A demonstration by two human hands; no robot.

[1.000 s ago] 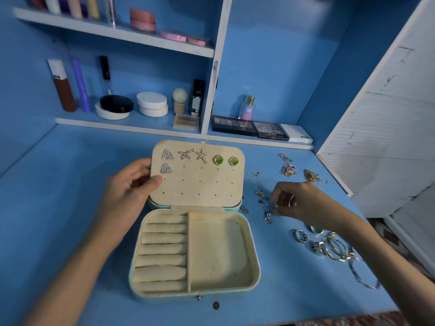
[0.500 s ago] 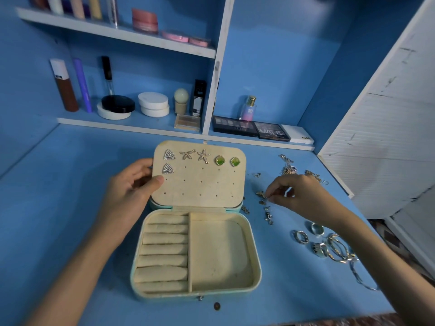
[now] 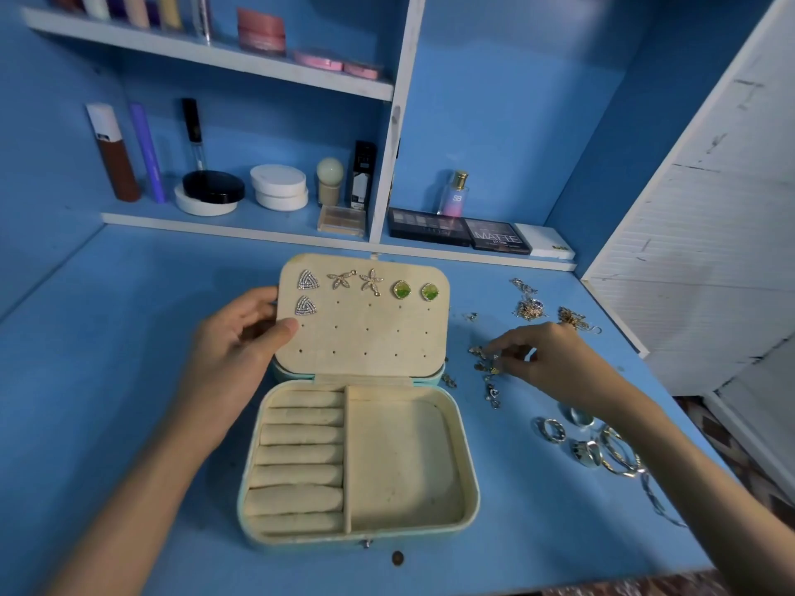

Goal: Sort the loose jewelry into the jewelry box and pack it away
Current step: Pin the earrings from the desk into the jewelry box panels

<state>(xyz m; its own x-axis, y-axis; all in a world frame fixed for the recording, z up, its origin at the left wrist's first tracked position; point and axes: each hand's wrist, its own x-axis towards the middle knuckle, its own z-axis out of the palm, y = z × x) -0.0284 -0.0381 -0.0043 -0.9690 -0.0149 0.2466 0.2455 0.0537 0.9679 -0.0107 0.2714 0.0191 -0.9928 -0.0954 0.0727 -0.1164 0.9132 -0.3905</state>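
Note:
The open jewelry box (image 3: 471,488) lies on the blue table, with ring rolls on its left and a bare tray on its right. Its raised lid (image 3: 365,337) carries triangular (image 3: 307,279), flower (image 3: 371,280) and green (image 3: 401,289) earrings. My left hand (image 3: 232,350) grips the lid's left edge, thumb on the inner face. My right hand (image 3: 550,354) reaches into the loose small earrings (image 3: 490,382) to the right of the box, and its fingertips pinch one piece there. Several silver rings (image 3: 585,445) and bangles lie nearer me under my right forearm.
Tangled gold chains (image 3: 531,305) lie at the back right of the table. A small brown disc (image 3: 397,557) sits before the box. Cosmetics and palettes (image 3: 430,228) line the shelves behind. A white louvred door (image 3: 710,251) stands at the right.
My right hand has moved forward and left from above the rings to the pile of small earrings, its fingertips now down among them. My left hand has stayed on the lid.

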